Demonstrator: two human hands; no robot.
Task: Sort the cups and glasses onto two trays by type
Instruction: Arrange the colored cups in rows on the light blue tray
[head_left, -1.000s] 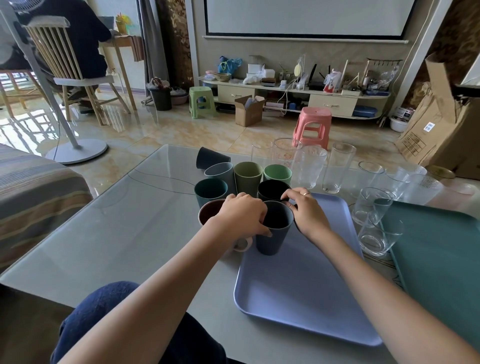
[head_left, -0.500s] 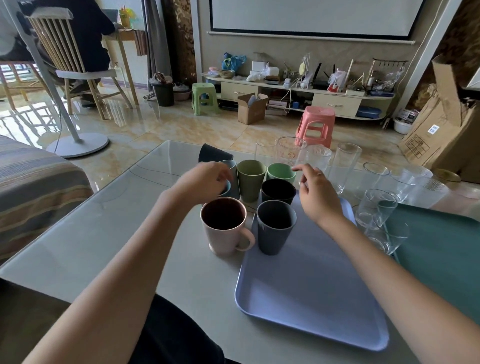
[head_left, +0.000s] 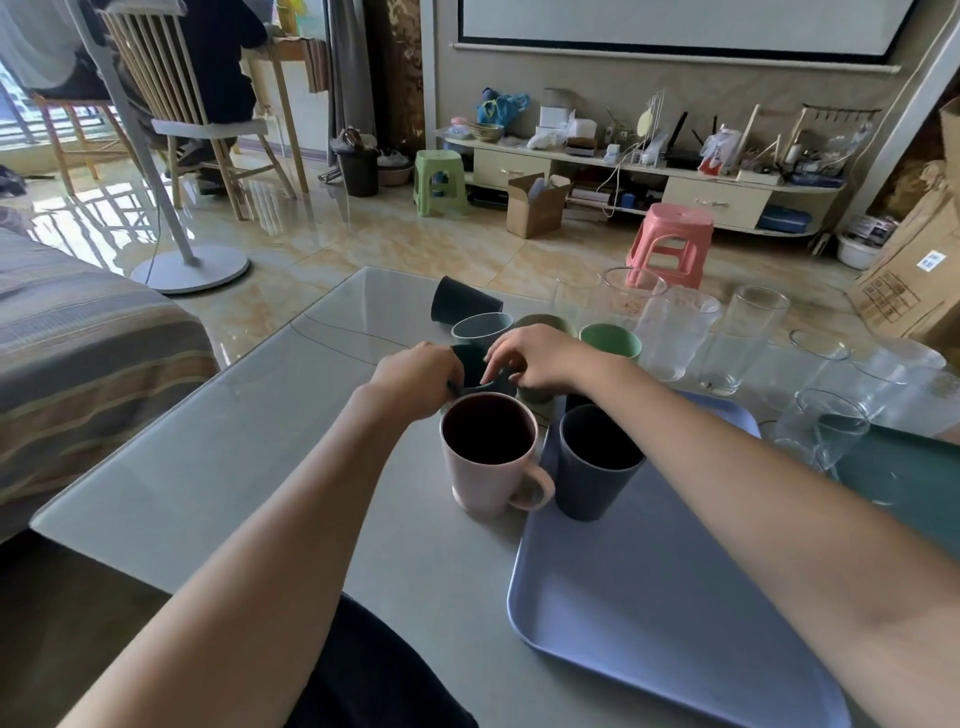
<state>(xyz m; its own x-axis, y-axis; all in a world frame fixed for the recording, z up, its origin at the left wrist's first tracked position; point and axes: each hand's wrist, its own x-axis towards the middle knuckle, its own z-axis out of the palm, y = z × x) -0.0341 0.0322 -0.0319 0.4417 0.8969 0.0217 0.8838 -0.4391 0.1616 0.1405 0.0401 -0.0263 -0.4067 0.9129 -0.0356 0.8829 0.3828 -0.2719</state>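
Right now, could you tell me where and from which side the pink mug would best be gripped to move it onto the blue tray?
Probably by its handle, coming from the near right: the pink mug stands upright with the loop pointing toward the blue tray. The dark blue cup crowds that side, so clasping the body from the open left is the safer alternative.

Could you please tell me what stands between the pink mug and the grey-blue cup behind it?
In the head view, a dark teal cup stands between the pink mug and the grey-blue cup, with both hands at its rim.
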